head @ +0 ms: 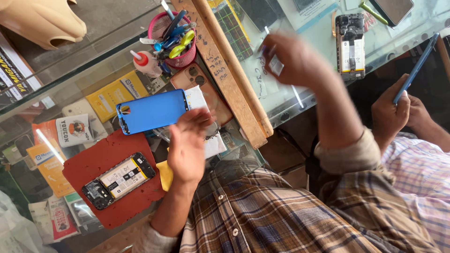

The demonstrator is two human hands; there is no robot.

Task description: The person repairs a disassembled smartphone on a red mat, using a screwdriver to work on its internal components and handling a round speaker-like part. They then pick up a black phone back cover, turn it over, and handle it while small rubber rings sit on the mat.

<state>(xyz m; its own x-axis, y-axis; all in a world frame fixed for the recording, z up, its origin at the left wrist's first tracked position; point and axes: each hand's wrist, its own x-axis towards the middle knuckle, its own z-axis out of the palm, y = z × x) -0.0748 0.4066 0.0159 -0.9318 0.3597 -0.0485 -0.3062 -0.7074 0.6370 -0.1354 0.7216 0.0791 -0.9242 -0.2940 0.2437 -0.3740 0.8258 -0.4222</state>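
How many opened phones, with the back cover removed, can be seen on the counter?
2. One opened phone lies on the red mat, near the left hand. The other opened phone lies on the glass top, beyond the right hand.

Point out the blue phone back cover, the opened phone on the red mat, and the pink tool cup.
blue phone back cover (152,111), head view, middle of the flat blue panel.
opened phone (118,180), head view, on the pale battery at its middle.
pink tool cup (186,57), head view, on its mesh side wall.
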